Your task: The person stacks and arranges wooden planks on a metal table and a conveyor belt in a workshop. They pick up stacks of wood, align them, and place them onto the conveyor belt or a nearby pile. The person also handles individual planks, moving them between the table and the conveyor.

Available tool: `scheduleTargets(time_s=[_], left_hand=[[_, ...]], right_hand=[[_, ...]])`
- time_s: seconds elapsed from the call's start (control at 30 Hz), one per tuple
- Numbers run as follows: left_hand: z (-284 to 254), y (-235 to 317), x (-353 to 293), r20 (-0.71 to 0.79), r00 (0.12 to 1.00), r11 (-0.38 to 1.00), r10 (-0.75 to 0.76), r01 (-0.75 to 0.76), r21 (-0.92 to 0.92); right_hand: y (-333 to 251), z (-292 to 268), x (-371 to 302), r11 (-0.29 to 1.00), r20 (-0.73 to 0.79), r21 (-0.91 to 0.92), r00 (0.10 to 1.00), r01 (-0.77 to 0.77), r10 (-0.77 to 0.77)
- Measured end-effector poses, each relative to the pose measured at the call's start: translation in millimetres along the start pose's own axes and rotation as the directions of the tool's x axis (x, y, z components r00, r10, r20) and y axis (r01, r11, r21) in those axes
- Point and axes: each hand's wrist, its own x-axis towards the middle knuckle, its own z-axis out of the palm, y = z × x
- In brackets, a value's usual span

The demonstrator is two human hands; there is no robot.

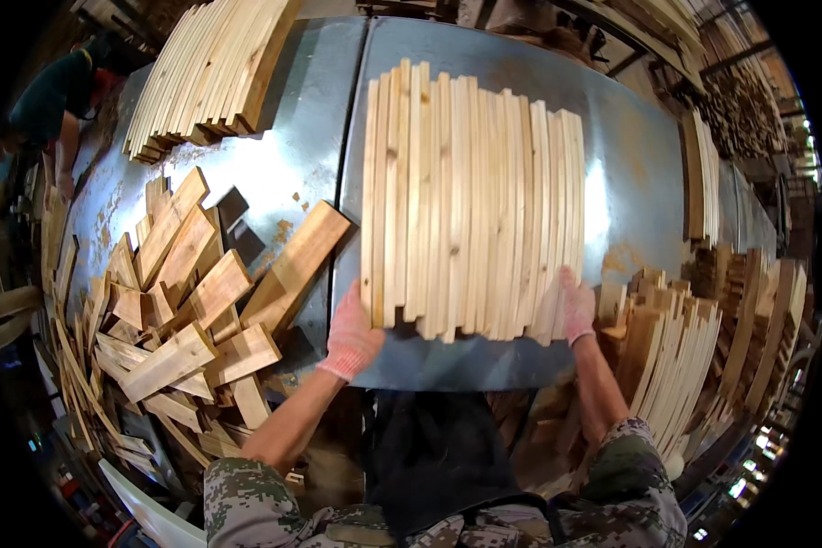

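Note:
A row of pale wooden slats [470, 210] stands side by side on the metal table in front of me, their near and far ends uneven. At the near left corner, my left hand [353, 338] in a pink-and-white glove grips the outermost slat, its fingers partly hidden along the side. My right hand [576, 306], gloved alike, closes on the near right corner with the thumb on the top edges. Between them the two hands clasp the row from both sides.
Loose short boards [192, 274] lie heaped at the left. A second slat stack [215, 73] rests at the far left of the metal table [639, 173]. More slats [676, 356] are piled at the right, below the table edge. Another person [55, 110] bends at the far left.

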Motion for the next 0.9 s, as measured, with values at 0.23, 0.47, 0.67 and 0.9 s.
scheduleTargets(time_s=[0.23,0.47,0.67,0.9], left_hand=[[39.8,-81.3,-157.9,0.035,0.988,0.988,-0.152,0.151,0.013],[-17.0,-94.3,-139.2,0.391,0.92,0.995,0.006,0.033,-0.093],[1.2,-129.7,-33.3,-0.053,0.963,0.952,0.264,-0.251,0.175],[26.1,-131.1,1.4,0.307,0.95,0.305,0.061,0.275,-0.912]], right_hand=[[143.1,-33.6,-146.3,0.997,0.038,-0.05,0.997,-0.059,0.061],[159.0,-67.5,-193.5,0.967,0.307,-0.252,0.951,0.037,0.043],[173.9,-36.3,-110.0,0.884,0.001,0.375,0.954,0.279,-0.301],[192.5,-3.6,-84.4,0.671,0.182,0.735,0.924,0.1,-0.337]])
